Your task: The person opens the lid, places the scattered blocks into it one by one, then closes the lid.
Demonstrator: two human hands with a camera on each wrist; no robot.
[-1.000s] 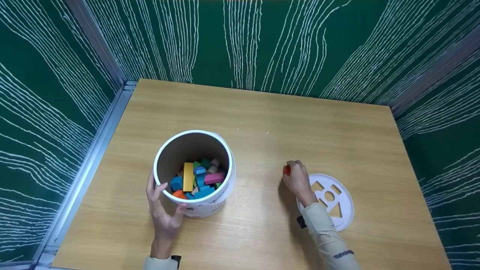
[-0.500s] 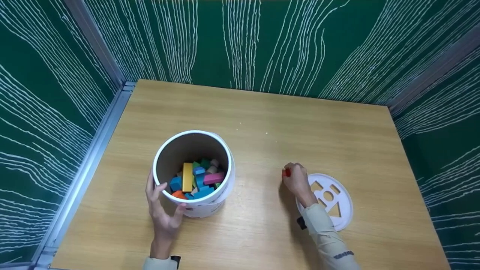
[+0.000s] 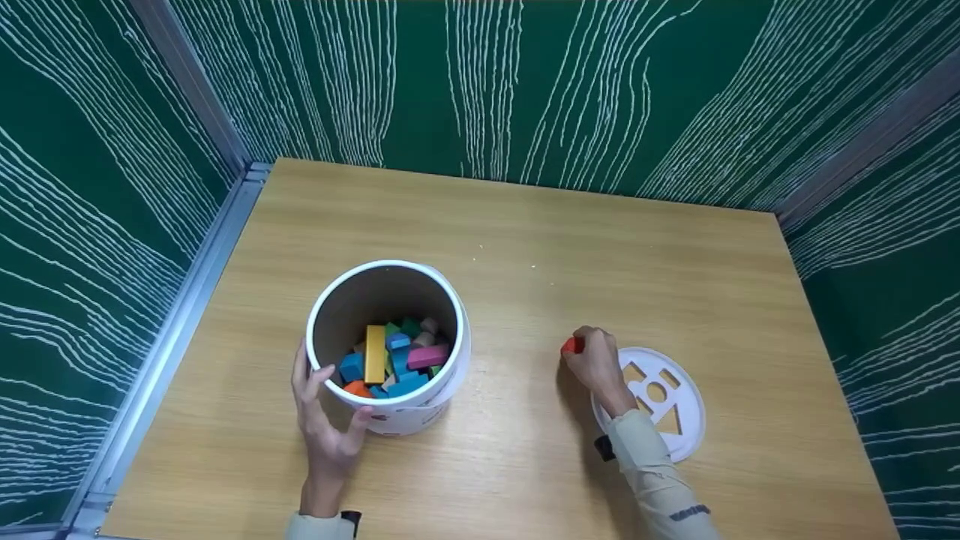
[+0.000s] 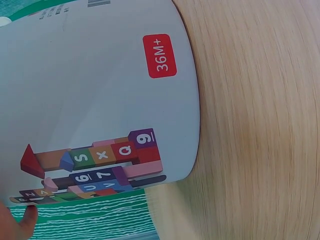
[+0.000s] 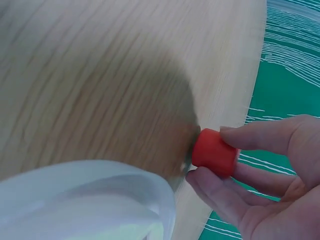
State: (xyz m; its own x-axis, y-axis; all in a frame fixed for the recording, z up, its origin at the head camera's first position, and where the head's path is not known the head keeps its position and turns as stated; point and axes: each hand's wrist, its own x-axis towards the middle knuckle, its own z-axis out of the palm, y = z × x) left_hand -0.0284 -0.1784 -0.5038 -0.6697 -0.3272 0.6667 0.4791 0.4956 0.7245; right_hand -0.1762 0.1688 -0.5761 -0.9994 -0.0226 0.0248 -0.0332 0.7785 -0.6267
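My right hand (image 3: 595,364) pinches a small red cylinder block (image 5: 216,153) between thumb and fingertips. In the right wrist view the block is right at the tabletop, its shadow beside it. On the left, my left hand (image 3: 328,427) grips the white round bucket (image 3: 409,421) at its near left side, one fingertip hooked over the rim and the thumb against the front. Inside lie several coloured blocks, among them a long yellow block (image 3: 374,354) and a pink block (image 3: 428,356). The left wrist view shows the bucket's printed wall (image 4: 100,90) standing on the table, with part of a finger (image 4: 27,220).
A white round lid (image 3: 694,409) with shaped cutouts lies flat, partly under my right wrist. The wooden table (image 3: 510,465) carries a few tiny white specks. Green walls (image 3: 420,82) with white wavy lines enclose it at the back and sides.
The red block has turned a little in my right fingers, and the hand has shifted very slightly. My left hand and the bucket have stayed put.
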